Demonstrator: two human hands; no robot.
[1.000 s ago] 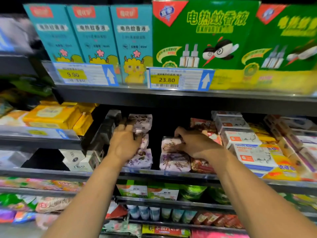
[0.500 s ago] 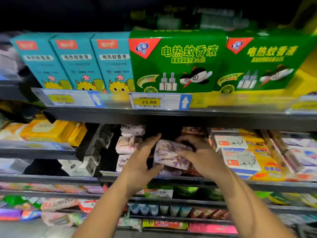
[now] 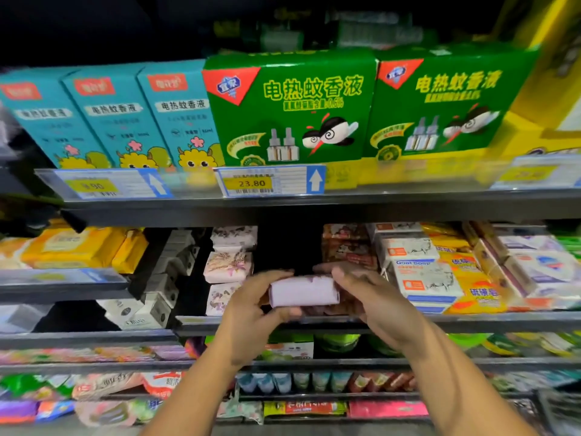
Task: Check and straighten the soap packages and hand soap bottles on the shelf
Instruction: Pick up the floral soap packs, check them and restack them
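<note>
Holding a lilac soap package [image 3: 303, 291] at the shelf's [image 3: 490, 322] front edge. Floral stack [image 3: 228, 267] is sitting just left. Left hand [image 3: 251, 313] grip is curling round the package's left end, right hand [image 3: 374, 297] grip round its right end. Brown packs [image 3: 347, 247] are standing right. Dark gap [image 3: 289, 243] behind is offering room; probably best going in flat, square to the edge, without nudging either neighbour.

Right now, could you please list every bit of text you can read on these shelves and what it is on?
"电热蚊香液": left green box and right green box.
"电热蚊香液": right teal box.
"23.80": middle price tag.
"Goat Soap": white soap box.
Too blurred: left price tag, all smaller print.
No text shows on the held lilac soap package.
</note>
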